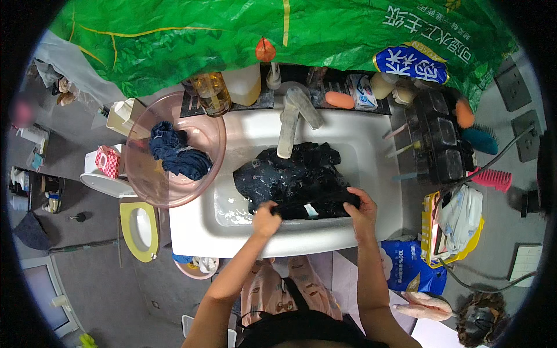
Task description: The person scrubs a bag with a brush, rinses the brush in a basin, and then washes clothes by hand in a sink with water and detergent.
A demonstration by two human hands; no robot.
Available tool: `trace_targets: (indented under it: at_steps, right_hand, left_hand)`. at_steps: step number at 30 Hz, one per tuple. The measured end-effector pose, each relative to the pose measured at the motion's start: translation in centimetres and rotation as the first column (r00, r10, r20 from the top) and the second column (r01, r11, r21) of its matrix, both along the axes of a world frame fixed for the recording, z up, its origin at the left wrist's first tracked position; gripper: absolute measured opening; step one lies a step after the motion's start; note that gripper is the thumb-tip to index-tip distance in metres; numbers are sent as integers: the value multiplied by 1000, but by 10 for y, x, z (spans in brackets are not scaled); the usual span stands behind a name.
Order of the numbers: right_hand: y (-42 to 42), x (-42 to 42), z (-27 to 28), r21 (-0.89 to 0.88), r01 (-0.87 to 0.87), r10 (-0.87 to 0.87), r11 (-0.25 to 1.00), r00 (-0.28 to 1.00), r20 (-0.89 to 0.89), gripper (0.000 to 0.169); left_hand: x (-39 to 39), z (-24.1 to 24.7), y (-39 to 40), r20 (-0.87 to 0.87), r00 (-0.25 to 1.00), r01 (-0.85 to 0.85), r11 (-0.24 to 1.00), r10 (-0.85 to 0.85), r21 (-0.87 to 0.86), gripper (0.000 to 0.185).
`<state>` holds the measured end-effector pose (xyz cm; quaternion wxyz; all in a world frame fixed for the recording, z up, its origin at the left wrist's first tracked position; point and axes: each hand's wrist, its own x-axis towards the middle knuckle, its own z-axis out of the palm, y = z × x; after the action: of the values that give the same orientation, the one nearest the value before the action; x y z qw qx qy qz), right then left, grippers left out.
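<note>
A wet black garment (296,178) lies spread in the water of a white washbasin (304,243), with a small white tag (310,210) showing near its lower edge. My left hand (266,219) is closed on the garment's near left edge. At the right end, my right hand (361,211) pinches a bunched corner between thumb and fingers. The grey tap (287,135) reaches out above the far part of the cloth. To the left, a translucent pink plastic basin (174,195) rests over the washbasin's corner and holds a twisted dark blue garment (178,152).
Bottles (211,93), an orange soap bar (339,100) and a small box (362,92) line the back ledge. A black toothbrush holder (435,135) hangs at right above a yellow basket (431,256). A toilet (139,230) stands left. Green plastic packaging (196,43) overhangs the back.
</note>
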<state>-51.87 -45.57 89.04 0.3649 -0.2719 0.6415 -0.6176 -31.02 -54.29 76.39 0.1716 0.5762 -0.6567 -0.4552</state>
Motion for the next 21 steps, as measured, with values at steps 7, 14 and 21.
trace_targets:
  at_steps: [7, 14, 21]
  right_hand:
    - [-39, 6, -64, 216, 314, -31, 924, 627, -778, 35]
    - [-57, 44, -167, 782, 142, 661, 608, 455, -597, 60]
    - [-84, 48, -217, 841, 177, 746, 511, 395, -536, 54]
  left_hand:
    - [-3, 48, -42, -372, 912, -90, 799, -173, -594, 17]
    - [-12, -52, -29, 705, 601, 576, 816, -376, -55, 70]
    - [-32, -117, -41, 720, 576, 498, 865, -387, 67, 43]
